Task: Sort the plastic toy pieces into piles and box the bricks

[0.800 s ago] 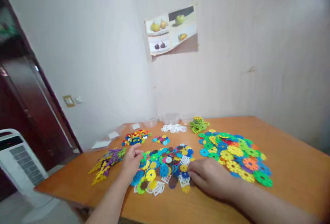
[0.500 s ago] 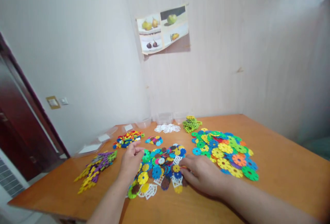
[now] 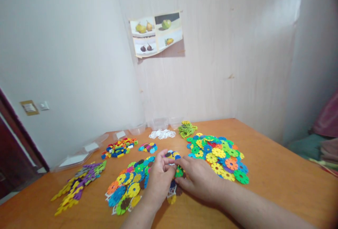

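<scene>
My left hand (image 3: 161,176) and my right hand (image 3: 202,177) meet above a mixed pile of notched plastic discs (image 3: 133,189). A green notched disc (image 3: 179,171) shows between the thumb and fingers of my right hand. My left hand has curled fingers whose tips come close to that disc; what they pinch, if anything, is hidden. Under and around the hands lie blue, yellow, brown and orange discs, with white lattice pieces (image 3: 171,190) among them.
To the right spreads a heap of larger flower-shaped discs (image 3: 218,152). Farther left are purple and yellow toothed pieces (image 3: 79,183) and small bricks (image 3: 120,148). Behind lie a small disc group (image 3: 148,147), white pieces (image 3: 162,134), green pieces (image 3: 187,129) and clear containers (image 3: 137,128).
My left hand has moved right across the pile to meet my right hand. The view has turned right, so the table's contents appear farther left.
</scene>
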`<state>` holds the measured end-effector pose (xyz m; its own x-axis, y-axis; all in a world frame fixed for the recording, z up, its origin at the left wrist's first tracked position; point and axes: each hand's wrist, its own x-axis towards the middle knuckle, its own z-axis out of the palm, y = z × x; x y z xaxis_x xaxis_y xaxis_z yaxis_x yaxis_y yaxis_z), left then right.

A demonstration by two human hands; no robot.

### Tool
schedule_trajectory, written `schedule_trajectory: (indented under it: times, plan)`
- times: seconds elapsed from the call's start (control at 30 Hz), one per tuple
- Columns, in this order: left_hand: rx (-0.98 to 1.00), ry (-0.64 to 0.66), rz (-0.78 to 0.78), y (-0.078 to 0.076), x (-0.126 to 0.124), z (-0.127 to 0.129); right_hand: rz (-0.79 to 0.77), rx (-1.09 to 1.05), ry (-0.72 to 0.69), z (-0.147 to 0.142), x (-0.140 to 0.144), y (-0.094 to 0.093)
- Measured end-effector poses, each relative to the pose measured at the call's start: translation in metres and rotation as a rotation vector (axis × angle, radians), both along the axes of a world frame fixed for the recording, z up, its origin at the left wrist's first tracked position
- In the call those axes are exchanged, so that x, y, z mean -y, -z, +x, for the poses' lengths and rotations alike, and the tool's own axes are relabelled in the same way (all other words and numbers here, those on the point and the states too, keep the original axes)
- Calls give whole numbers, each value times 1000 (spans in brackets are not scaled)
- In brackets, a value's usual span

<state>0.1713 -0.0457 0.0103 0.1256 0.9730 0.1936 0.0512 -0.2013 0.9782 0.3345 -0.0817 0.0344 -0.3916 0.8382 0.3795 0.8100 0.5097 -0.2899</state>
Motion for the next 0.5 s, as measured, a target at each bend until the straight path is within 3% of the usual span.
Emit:
schedule_trajectory:
  times: [0.13,0.27,0.5]
  plan:
    - [-8,2,42,7,-2,-1,3,35,66,7,-3,-2]
    - [-68,-90,100,10,-3,-8,-1,134,253,27,-16,-7]
    - [-81,-213,145,-2,-2,-24,-74,268,547,77,-43,-13]
